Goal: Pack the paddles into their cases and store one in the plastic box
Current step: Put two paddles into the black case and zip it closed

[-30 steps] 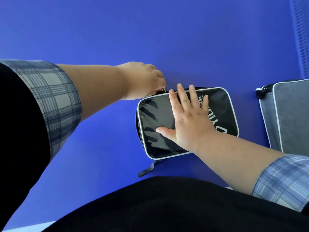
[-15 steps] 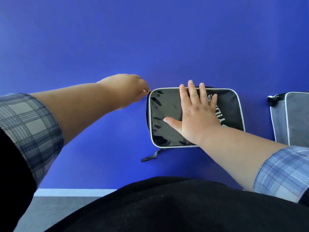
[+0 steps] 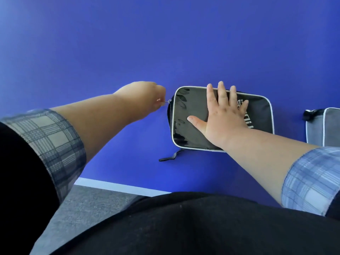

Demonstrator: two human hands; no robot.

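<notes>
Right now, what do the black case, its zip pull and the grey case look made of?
Black case: glossy vinyl or coated fabric, judging by its reflections. Zip pull: silvery glint, probably metal. Grey case: matte fabric, likely.

Table top [image 3: 165, 43]: uniform saturated blue-violet, white band along near edge; black case [image 3: 191, 118]: glossy black panel, pale grey-white piping, white lettering; zip pull [image 3: 167, 101] silvery; strap [image 3: 170, 157] black; second case [image 3: 332, 126]: grey, white piping; left sleeve [image 3: 51, 144]: beige-grey plaid, dark lines; right sleeve [image 3: 312, 181]: blue-white plaid; garment [image 3: 184, 227]: plain black; floor [image 3: 88, 205]: mottled grey.
</notes>
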